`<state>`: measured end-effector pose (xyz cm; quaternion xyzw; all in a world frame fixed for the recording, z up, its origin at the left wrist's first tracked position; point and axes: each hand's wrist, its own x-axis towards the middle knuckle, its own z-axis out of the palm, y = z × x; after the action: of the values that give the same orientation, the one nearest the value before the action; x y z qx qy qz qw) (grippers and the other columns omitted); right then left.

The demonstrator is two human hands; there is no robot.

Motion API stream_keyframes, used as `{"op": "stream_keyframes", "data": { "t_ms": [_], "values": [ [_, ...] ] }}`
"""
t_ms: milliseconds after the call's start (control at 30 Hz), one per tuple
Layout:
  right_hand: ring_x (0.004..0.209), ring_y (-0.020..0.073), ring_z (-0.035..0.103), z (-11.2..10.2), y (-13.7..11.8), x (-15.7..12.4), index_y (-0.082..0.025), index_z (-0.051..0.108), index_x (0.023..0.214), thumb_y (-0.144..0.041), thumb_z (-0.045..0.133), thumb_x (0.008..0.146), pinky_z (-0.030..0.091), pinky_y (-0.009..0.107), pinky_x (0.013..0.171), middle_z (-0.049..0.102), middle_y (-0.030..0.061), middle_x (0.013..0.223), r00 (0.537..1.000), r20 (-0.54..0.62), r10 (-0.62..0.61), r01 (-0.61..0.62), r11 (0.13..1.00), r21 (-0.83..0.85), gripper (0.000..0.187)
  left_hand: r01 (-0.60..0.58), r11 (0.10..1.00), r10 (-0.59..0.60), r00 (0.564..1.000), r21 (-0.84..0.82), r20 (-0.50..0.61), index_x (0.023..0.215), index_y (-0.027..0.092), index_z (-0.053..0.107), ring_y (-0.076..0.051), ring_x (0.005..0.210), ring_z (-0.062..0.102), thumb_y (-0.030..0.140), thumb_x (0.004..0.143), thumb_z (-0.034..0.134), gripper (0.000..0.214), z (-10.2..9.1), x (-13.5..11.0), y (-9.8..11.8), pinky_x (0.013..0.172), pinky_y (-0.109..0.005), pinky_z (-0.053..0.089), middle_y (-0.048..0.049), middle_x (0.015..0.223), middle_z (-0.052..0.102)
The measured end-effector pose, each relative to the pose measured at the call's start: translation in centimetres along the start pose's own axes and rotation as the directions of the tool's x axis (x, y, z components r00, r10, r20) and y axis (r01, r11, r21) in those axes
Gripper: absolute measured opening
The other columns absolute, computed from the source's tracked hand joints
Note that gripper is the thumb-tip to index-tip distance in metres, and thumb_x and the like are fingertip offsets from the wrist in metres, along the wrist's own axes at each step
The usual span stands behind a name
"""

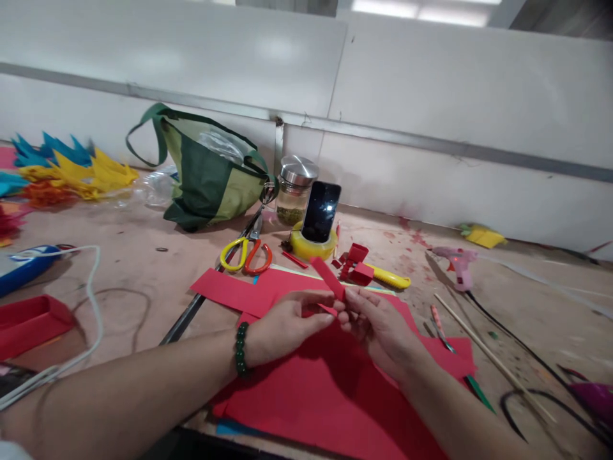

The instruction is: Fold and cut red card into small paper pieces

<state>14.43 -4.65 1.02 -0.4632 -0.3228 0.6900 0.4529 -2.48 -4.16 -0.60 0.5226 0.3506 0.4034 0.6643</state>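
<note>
A narrow red paper strip (327, 277) slants up from between my hands, above a stack of red paper sheets (306, 390). My right hand (383, 326) pinches its lower end between thumb and fingers. My left hand (287, 322), with a dark green bead bracelet at the wrist, curls around a lower red flap of the strip; its fingertips meet those of the right hand, and their exact grip is partly hidden. Beyond the sheets lie scissors (246, 255) with one yellow and one red handle, a yellow-handled cutter (390, 276) and small folded red paper pieces (357, 265).
A phone (320, 211) leans upright on a yellow tape roll (313, 246), before a lidded glass jar (293, 191). A green bag (211, 172) stands behind. At right are a pink glue gun (457, 265) with a black cord and a wooden stick (493, 358). A red paper tray (33, 324) sits left.
</note>
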Motion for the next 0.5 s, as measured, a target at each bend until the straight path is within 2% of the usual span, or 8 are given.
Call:
{"op": "stream_keyframes", "data": {
  "t_ms": [100, 167, 233, 300, 400, 433, 500],
  "values": [
    [0.056, 0.0077, 0.06, 0.3, 0.9, 0.1, -0.016, 0.062, 0.076, -0.039, 0.082, 0.062, 0.048, 0.017, 0.054, 0.066, -0.0002, 0.068, 0.999, 0.027, -0.033, 0.033, 0.999, 0.0, 0.034, 0.014, 0.996, -0.009, 0.998, -0.089, 0.054, 0.103, 0.014, 0.068, -0.017, 0.084, 0.064, 0.036, 0.076, 0.069, 0.035, 0.4, -0.2, 0.2, 0.082, -0.029, 0.048, -0.0085, 0.093, 0.07],
    [0.059, 0.0078, 0.06, 0.6, 1.5, -0.1, -0.018, 0.06, 0.076, -0.04, 0.079, 0.066, 0.048, 0.017, 0.056, 0.064, -0.0025, 0.067, 0.995, 0.049, -0.091, 0.092, 0.995, -0.032, 0.031, -0.008, 0.997, 0.011, 0.999, -0.075, 0.034, 0.098, 0.013, 0.071, -0.016, 0.077, 0.064, 0.037, 0.077, 0.067, 0.032, 0.5, -0.4, 0.5, 0.078, -0.028, 0.049, -0.0072, 0.084, 0.071],
    [0.057, 0.0075, 0.056, 0.7, 1.9, -0.3, -0.018, 0.059, 0.075, -0.043, 0.074, 0.071, 0.046, 0.018, 0.055, 0.061, -0.0037, 0.066, 0.984, 0.063, -0.165, 0.172, 0.975, -0.141, 0.03, -0.023, 0.999, 0.023, 1.0, -0.039, -0.005, 0.09, 0.012, 0.072, -0.016, 0.073, 0.063, 0.035, 0.077, 0.067, 0.027, 0.4, -0.4, 0.8, 0.074, -0.027, 0.049, -0.0065, 0.079, 0.07],
    [0.054, 0.0081, 0.052, 0.8, 2.1, -0.4, -0.017, 0.057, 0.07, -0.046, 0.07, 0.073, 0.043, 0.02, 0.051, 0.057, -0.0036, 0.062, 0.964, 0.089, -0.251, 0.267, 0.9, -0.344, 0.031, -0.03, 1.0, 0.03, 0.999, -0.005, -0.03, 0.084, 0.011, 0.072, -0.016, 0.072, 0.062, 0.032, 0.078, 0.064, 0.024, 0.2, -0.3, 0.8, 0.072, -0.026, 0.047, -0.0064, 0.077, 0.07],
    [0.054, 0.0098, 0.049, 0.6, 2.0, -0.6, -0.017, 0.057, 0.071, -0.041, 0.071, 0.073, 0.04, 0.022, 0.05, 0.054, -0.0033, 0.061, 0.915, 0.119, -0.385, 0.376, 0.711, -0.594, 0.027, -0.063, 0.99, 0.064, 0.998, 0.126, -0.007, 0.085, 0.011, 0.07, -0.014, 0.071, 0.059, 0.025, 0.081, 0.056, 0.02, -0.1, -0.2, 0.8, 0.067, -0.023, 0.045, -0.0051, 0.076, 0.067],
    [0.056, 0.0105, 0.05, 0.5, 1.8, -0.6, -0.018, 0.057, 0.075, -0.038, 0.071, 0.072, 0.041, 0.023, 0.051, 0.055, -0.0029, 0.063, 0.9, 0.121, -0.418, 0.396, 0.672, -0.626, 0.025, -0.084, 0.975, 0.083, 0.996, 0.205, 0.015, 0.084, 0.011, 0.069, -0.014, 0.07, 0.058, 0.022, 0.082, 0.053, 0.02, -0.2, -0.3, 0.8, 0.065, -0.023, 0.044, -0.0044, 0.074, 0.066],
    [0.06, 0.0124, 0.055, 0.3, 1.5, -0.6, -0.019, 0.06, 0.081, -0.034, 0.072, 0.072, 0.045, 0.024, 0.055, 0.059, -0.0013, 0.068, 0.881, 0.146, -0.45, 0.436, 0.653, -0.619, 0.021, -0.145, 0.916, 0.127, 0.989, 0.374, 0.071, 0.078, 0.012, 0.067, -0.013, 0.065, 0.056, 0.019, 0.084, 0.048, 0.021, -0.3, -0.5, 0.7, 0.063, -0.023, 0.043, -0.0028, 0.068, 0.063]
  ]
}}
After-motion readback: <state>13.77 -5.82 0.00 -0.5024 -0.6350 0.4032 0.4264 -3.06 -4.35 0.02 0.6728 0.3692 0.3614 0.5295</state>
